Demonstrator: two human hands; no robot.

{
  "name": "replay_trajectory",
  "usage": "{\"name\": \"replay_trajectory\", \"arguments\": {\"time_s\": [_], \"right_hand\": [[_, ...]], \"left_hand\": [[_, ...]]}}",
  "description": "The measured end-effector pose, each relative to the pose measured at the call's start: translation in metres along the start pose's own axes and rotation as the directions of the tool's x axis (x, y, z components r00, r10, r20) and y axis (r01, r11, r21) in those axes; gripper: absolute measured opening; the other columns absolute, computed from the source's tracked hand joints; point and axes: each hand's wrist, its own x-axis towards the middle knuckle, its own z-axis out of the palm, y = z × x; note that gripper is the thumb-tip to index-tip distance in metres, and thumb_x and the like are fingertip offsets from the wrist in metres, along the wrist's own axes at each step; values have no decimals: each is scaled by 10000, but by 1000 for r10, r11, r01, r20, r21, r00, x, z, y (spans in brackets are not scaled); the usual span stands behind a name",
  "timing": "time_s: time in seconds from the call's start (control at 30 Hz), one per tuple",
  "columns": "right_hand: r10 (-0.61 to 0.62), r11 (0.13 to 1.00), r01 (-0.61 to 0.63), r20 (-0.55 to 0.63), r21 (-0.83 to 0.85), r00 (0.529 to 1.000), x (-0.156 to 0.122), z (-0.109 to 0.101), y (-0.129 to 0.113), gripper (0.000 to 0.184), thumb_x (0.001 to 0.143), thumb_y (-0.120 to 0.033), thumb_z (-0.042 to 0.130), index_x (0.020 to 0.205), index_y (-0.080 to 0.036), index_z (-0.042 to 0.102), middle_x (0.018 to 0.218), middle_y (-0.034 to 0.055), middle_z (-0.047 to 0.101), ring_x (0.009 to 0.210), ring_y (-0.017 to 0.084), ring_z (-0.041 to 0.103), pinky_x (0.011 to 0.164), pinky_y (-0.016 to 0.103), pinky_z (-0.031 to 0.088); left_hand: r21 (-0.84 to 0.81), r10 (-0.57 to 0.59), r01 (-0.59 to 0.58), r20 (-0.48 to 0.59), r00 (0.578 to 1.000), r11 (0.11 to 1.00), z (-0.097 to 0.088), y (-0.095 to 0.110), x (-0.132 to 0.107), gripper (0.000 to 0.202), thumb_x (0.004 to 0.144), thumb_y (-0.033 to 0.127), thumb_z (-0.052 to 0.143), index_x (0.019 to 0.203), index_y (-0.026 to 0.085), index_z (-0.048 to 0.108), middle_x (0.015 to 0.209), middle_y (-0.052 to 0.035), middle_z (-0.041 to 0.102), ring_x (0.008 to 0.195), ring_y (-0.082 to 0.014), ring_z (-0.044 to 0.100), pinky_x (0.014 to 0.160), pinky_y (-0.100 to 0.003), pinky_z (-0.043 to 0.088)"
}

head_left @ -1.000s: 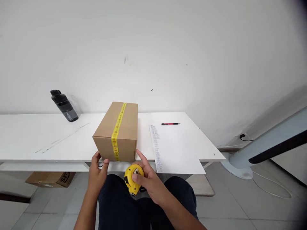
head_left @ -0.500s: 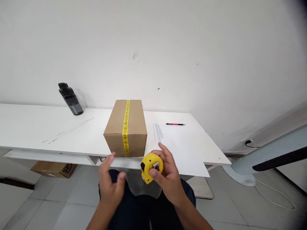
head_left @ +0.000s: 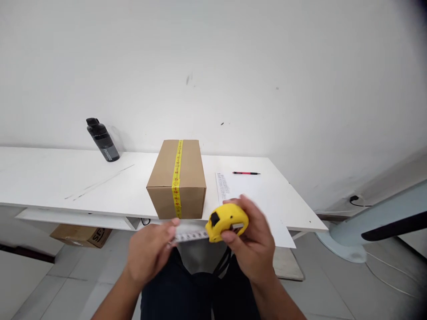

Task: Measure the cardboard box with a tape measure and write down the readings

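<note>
Two hands before a cardboard box (head_left: 176, 178) on the tabletop (head_left: 66, 186), right hand (head_left: 253, 249) clamped on yellow tape measure (head_left: 227, 221), left hand (head_left: 150, 253) pinching its blade (head_left: 191, 233)

Two bare forearms, no sleeves in view, no watch, ring or glove. Left hand (head_left: 148, 253) somewhat blurred, fingers (head_left: 168, 231) slim, nails short and unpainted as far as can be told. Right hand (head_left: 255, 249) sharper, knuckles and thumb plainly showing, wrist bare too. Forearms entering from the bottom edge, one at each side. Between them, lap in dark navy trousers (head_left: 187, 293), plain cloth, no pattern or seam to be made out. A thin black cord (head_left: 223, 264) hanging in front of the trousers. Nothing else of the body in view: no shoes, no torso, no face.
</note>
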Motion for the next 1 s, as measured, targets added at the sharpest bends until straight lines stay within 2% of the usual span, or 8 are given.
{"name": "replay_trajectory", "arguments": {"time_s": [0.07,0.2,0.27,0.33,0.43,0.57,0.9,1.0], "right_hand": [[-55,998,56,-130,8,990,20,0,3,664,725,-235,882,1301,-326,565,1171,75,706,1090,272,680,823,402,609],[-77,997,82,-265,8,961,58,-1,20,519,728,-282,865,1149,-291,561,1167,59,650,1080,235,663,843,386,594],[-35,999,44,-268,29,963,69,-2,31,465,733,-301,861,1105,-263,585,1140,55,646,1020,217,664,831,381,591],[-7,998,22,-265,53,964,73,-2,41,456,737,-306,859,1107,-250,599,1113,51,651,984,207,665,821,382,589],[-30,997,48,-248,67,968,75,1,51,471,738,-290,864,1133,-256,609,1174,61,648,1038,215,665,884,412,576],[-118,990,125,-103,60,988,80,9,57,436,743,-237,858,1120,-276,641,1242,65,651,1151,231,643,942,415,560],[-164,984,165,-26,67,986,87,10,68,421,807,-244,824,1175,-301,629,1282,64,646,1178,218,639,935,381,575],[-185,980,186,-14,69,983,88,10,70,425,816,-255,820,1184,-319,618,1282,62,653,1190,223,638,939,390,581]], "left_hand": [[89,-166,177,-119,979,980,-7,-29,2,309,954,168,579,1250,255,590,1065,-30,789,852,-131,749,704,-228,576],[140,-386,457,-356,851,879,-13,-89,12,255,955,271,610,1202,213,635,1165,-81,736,842,-156,725,725,-302,601],[169,-399,466,-321,859,868,-14,-109,15,235,960,310,604,1158,197,662,1133,-91,737,863,-164,718,729,-308,605],[201,-355,400,-227,907,894,-15,-120,15,198,961,315,598,1090,192,685,1060,-86,754,910,-178,724,751,-311,611],[199,-219,233,-92,971,952,-17,-121,12,153,948,251,613,1074,210,690,1046,-70,769,958,-183,740,829,-323,620],[181,-113,102,54,992,978,-17,-108,15,309,938,167,583,1230,245,647,1205,-72,738,1077,-190,726,935,-347,607],[134,-166,149,129,978,980,-20,-82,23,431,957,133,527,1367,257,576,1285,-85,678,1166,-219,678,947,-380,608],[124,-208,190,146,967,974,-20,-81,21,419,963,181,581,1372,272,570,1309,-81,666,1100,-209,691,843,-347,636]]}}
